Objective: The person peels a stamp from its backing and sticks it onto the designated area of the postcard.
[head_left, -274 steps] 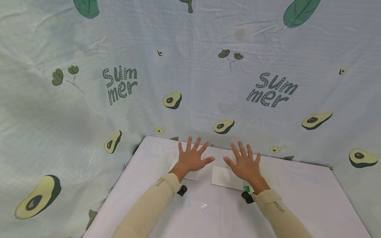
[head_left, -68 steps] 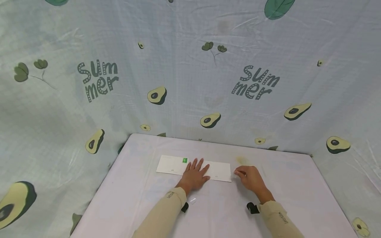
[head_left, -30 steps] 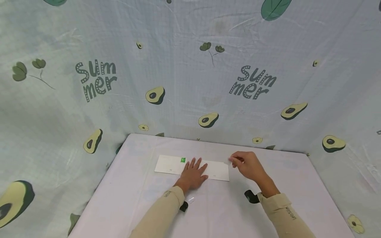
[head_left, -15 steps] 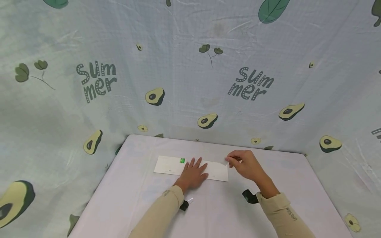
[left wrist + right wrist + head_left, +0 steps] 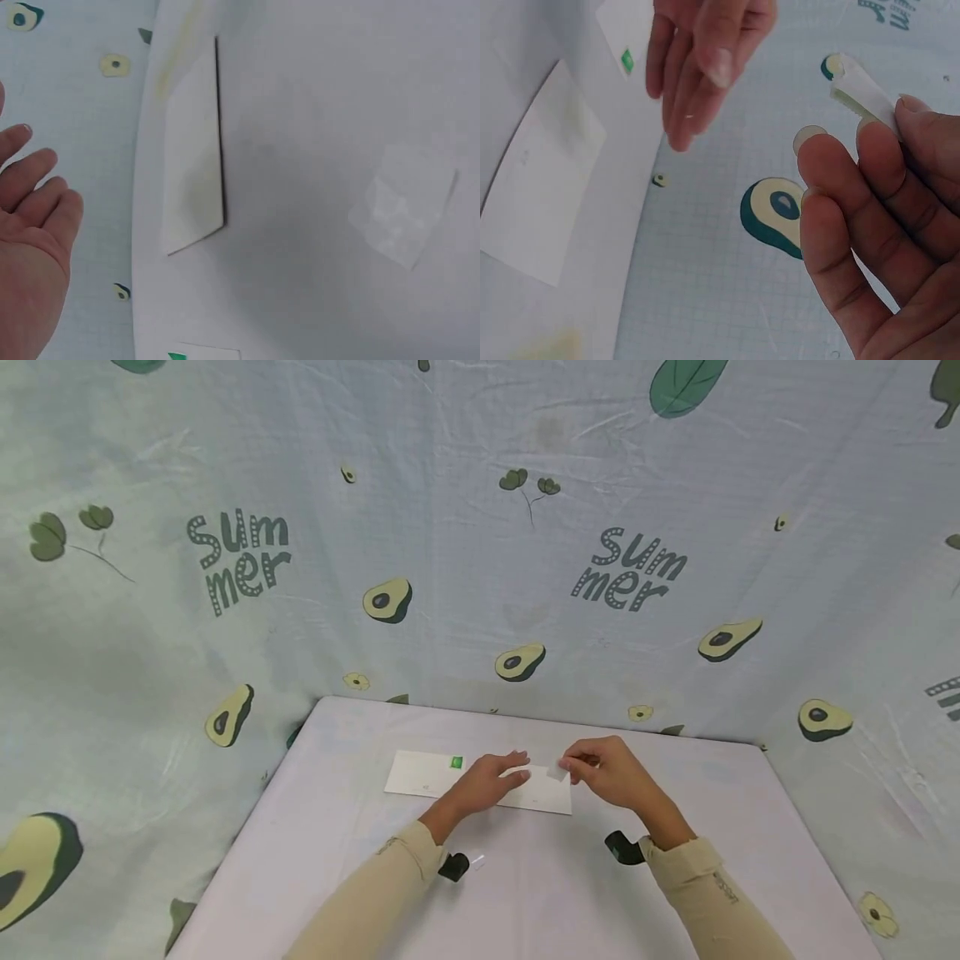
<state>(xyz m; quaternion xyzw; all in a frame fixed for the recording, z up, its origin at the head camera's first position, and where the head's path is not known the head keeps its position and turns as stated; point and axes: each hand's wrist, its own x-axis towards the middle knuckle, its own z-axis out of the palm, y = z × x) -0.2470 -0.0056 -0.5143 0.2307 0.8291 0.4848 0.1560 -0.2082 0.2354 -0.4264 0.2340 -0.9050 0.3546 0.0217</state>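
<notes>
Two white envelopes lie side by side on the table. The left envelope (image 5: 416,773) bears a small green stamp (image 5: 456,762) at its upper right corner; the right envelope (image 5: 542,795) shows none. Over the gap between them hovers my left hand (image 5: 480,787), its fingers loosely extended and holding nothing. My right hand (image 5: 611,772) pinches a small pale stamp (image 5: 864,94) with a toothed edge between thumb and index finger. In the head view that stamp overlaps the right envelope's upper right corner. Its printed face is mostly turned away in the right wrist view.
A small clear plastic packet (image 5: 409,206) lies on the white table (image 5: 525,893), nearer the person than the envelopes. Behind the table's far edge hangs a pale cloth (image 5: 450,652) printed with avocados. Black wrist cameras sit below both hands.
My left hand has lifted off the envelopes it was pressing. My right hand has moved left with the stamp, over the right envelope's corner. Earliest, both hands were spread above the table.
</notes>
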